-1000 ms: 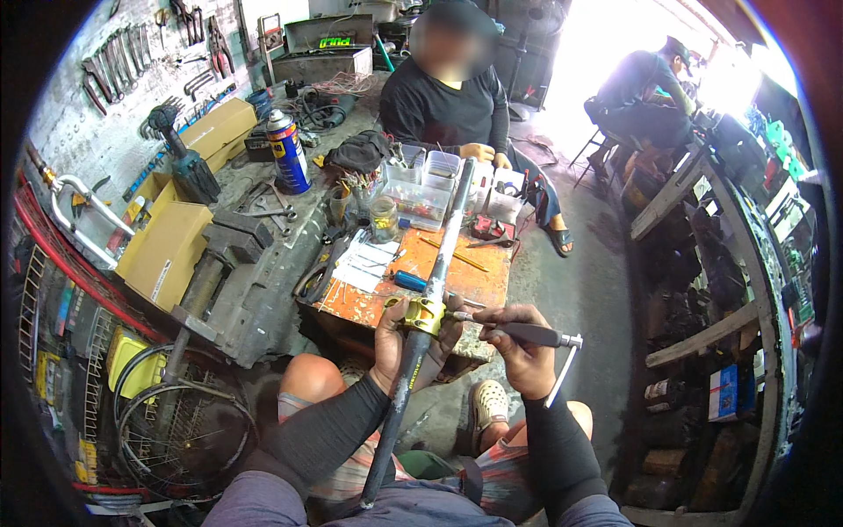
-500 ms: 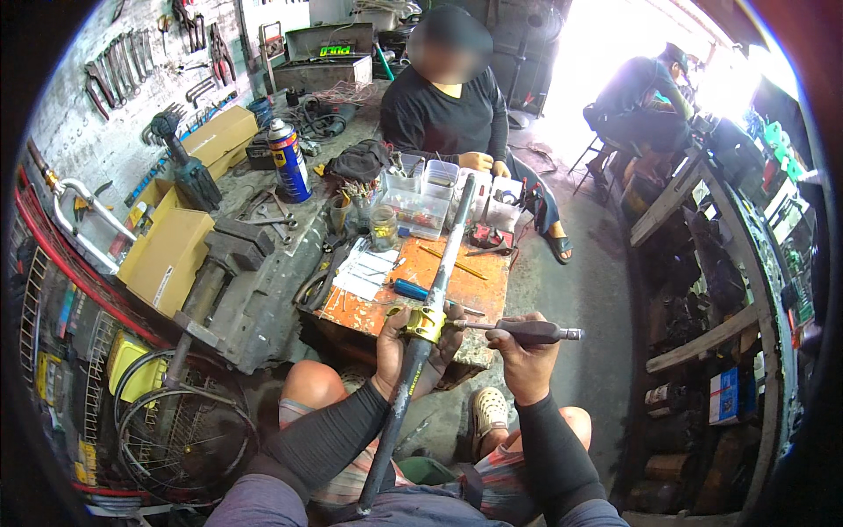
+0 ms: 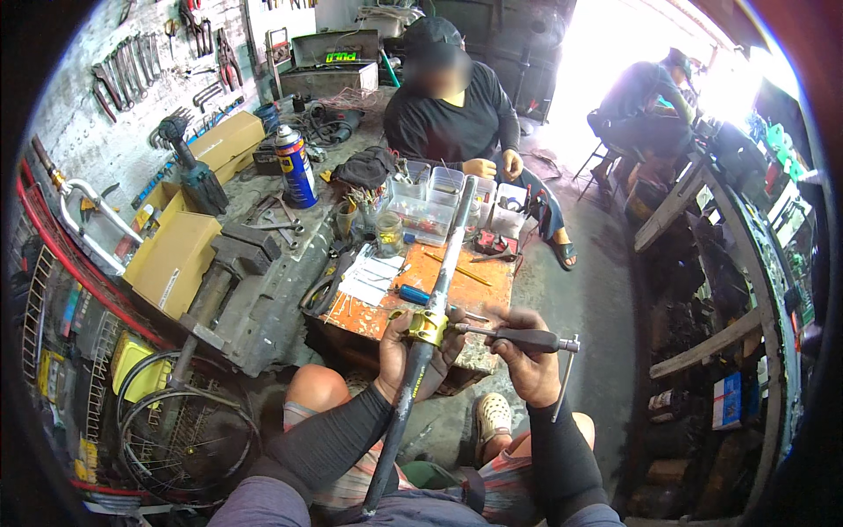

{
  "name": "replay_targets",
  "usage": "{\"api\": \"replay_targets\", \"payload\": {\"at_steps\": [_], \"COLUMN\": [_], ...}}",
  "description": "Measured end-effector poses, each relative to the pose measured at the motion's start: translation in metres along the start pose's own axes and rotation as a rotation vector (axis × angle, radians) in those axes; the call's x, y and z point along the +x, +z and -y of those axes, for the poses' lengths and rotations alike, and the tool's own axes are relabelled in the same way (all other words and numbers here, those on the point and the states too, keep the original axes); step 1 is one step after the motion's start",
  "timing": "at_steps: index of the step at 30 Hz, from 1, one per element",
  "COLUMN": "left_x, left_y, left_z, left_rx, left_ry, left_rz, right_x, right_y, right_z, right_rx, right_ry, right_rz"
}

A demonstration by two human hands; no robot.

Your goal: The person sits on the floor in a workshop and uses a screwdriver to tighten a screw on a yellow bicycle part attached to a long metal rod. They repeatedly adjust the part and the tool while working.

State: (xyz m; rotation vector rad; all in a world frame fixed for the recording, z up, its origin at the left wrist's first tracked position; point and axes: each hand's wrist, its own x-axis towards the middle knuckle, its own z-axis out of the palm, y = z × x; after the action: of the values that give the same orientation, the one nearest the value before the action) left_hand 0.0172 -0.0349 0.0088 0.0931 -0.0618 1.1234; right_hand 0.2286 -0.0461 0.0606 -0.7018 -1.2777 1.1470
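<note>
My left hand grips a long rod-like part just below its yellow-gold collar; the lower section is black and runs down to my lap, the upper section is a silver tube pointing away over the orange table. My right hand holds a black-handled tool level, its thin tip set against the collar. A short metal bar hangs from the handle's right end.
A person in a black shirt sits across the table behind clear plastic boxes. A workbench on the left carries a spray can, a vise and cardboard boxes. Wrenches hang on the wall. A wheel rim lies lower left.
My right hand has raised the black-handled tool and turned it level, with its tip now at the yellow collar. My left hand keeps its grip on the rod.
</note>
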Motion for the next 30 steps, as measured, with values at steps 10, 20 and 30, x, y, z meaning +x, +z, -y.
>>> {"api": "replay_targets", "payload": {"at_steps": [10, 20, 30], "left_x": [0.000, 0.001, 0.003], "left_y": [0.002, -0.008, -0.015], "left_z": [0.003, 0.003, 0.003], "left_rx": [0.003, -0.140, -0.120], "left_ry": [0.026, -0.003, 0.001], "left_rz": [-0.099, 0.036, 0.040], "right_x": [0.002, -0.003, -0.002], "right_y": [-0.007, 0.004, 0.005], "right_z": [0.000, -0.007, -0.004], "right_rx": [0.056, 0.039, -0.050], "right_ry": [0.082, 0.025, -0.077], "right_rz": [-0.029, -0.057, -0.086]}}
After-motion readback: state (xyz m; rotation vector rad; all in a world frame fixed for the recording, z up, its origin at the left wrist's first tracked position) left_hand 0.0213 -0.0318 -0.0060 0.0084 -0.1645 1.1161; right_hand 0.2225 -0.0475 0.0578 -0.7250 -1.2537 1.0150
